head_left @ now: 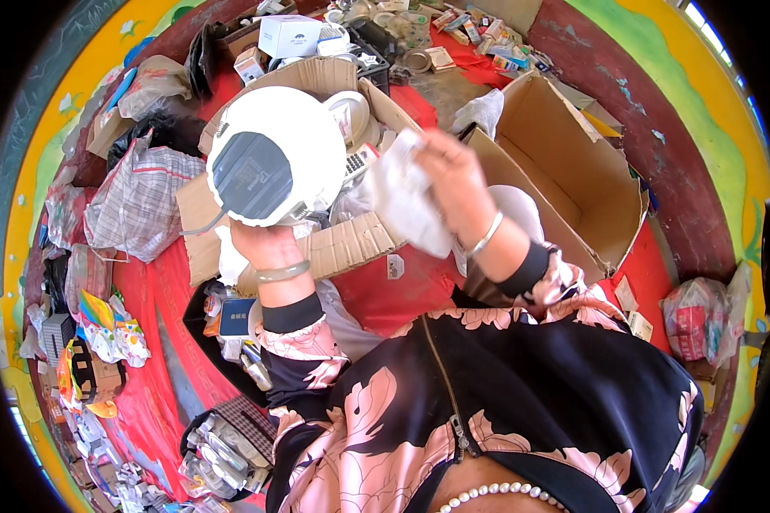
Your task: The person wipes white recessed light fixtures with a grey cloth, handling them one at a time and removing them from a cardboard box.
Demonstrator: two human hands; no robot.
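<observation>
My left hand (265, 245) grips the lower edge of a round white appliance (312, 141) with a dark grey oval panel and a thin cord at its left; its exact kind I cannot tell. The appliance is tilted above an open cardboard box (351, 256). To its right, my right hand (458, 175) is closed on a crumpled white cloth (406, 197), slightly blurred. Between the two lies a small white device with buttons (359, 162) in the box, beside a whitish round item (349, 115) and clear plastic wrapping.
A larger open carton (573, 154) stands at the right. Plaid bags (141, 201) and other bags line the left wall. Below the near box is a black container (222, 333) of small goods. Several small boxes (291, 36) are heaped at the back. Red sheeting (393, 291) covers the floor.
</observation>
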